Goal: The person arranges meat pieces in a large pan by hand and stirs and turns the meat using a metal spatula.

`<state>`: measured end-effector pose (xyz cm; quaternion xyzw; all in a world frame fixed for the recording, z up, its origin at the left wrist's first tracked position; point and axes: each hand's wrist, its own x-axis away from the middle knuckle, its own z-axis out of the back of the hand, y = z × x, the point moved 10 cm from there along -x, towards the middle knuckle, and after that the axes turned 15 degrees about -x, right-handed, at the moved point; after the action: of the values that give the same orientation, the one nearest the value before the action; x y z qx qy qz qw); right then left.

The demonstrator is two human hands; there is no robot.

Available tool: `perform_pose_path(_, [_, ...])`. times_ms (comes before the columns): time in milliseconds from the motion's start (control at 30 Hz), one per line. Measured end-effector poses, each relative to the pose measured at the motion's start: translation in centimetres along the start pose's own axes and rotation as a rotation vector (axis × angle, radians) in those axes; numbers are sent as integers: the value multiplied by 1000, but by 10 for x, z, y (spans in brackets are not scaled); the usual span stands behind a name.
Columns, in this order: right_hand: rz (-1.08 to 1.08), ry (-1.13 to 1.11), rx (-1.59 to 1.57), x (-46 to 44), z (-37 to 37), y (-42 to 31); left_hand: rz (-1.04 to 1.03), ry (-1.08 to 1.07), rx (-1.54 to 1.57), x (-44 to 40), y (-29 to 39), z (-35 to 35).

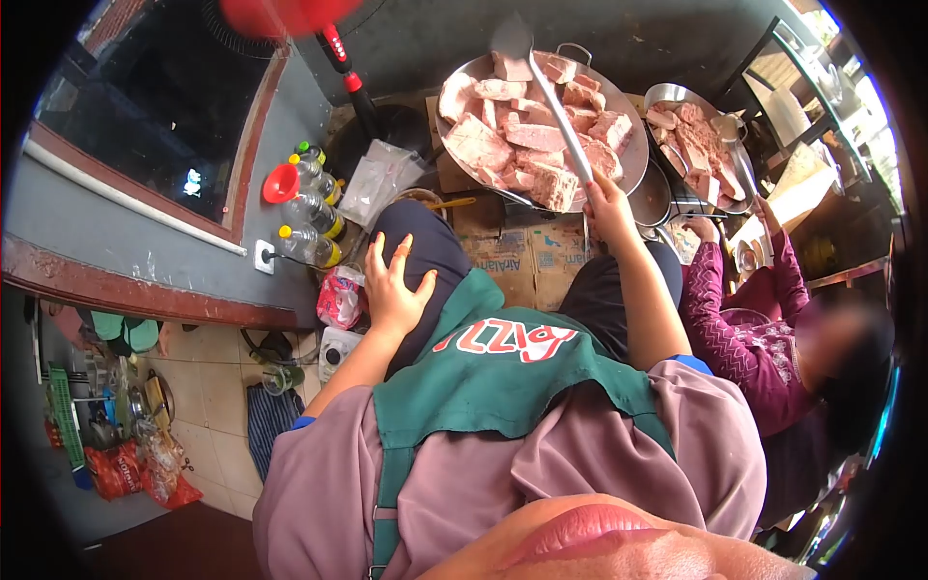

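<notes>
My right hand [611,215] grips the long metal handle of a ladle or spatula [561,111]. Its blurred dark head is over the far rim of a wide metal pan [633,164]. Pale pink, rough-edged blocks [536,137] fill that pan; I cannot tell what they are made of. On my left knee lies my left hand [394,290], fingers spread, holding nothing. A green apron [483,358] covers my lap.
At right, a co-worker in a purple patterned top [749,358] holds a tool at a second pan [667,94] of pink chunks. Several bottles [314,208], a red funnel [281,184] and a pink packet [340,298] stand at left. Flattened cardboard [512,256] covers the floor. A red fan [290,14] is overhead.
</notes>
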<state>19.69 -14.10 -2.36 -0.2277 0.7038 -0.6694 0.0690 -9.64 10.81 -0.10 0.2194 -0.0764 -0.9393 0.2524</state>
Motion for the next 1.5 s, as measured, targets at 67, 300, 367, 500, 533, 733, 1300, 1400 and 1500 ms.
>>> perform_pose_path(67, [497,96,327,6,0,-43,2,3,5,1,0,-1])
perform_pose_path(300, [415,102,783,-13,-13,49,-2,-5,-9,-2,3,-3])
perform_pose_path(367, [565,37,728,-5,-33,37,-4,-14,-11,0,4,-2])
perform_pose_path(500, [-378,-68,-210,-4,-8,63,-10,16,16,1,1,0])
perform_pose_path(533, [-286,-50,-104,-3,-2,49,-13,18,16,0,0,0])
perform_pose_path(733, [485,98,351,17,-4,-41,-1,15,18,1,-1,-1])
perform_pose_path(1300, [376,33,468,7,2,-26,1,17,23,1,-4,-1])
perform_pose_path(1400, [460,106,461,23,-16,-55,9,5,21,-1,-2,-3])
perform_pose_path(1500, [543,158,592,20,-33,-36,3,-2,-1,-4,2,-3])
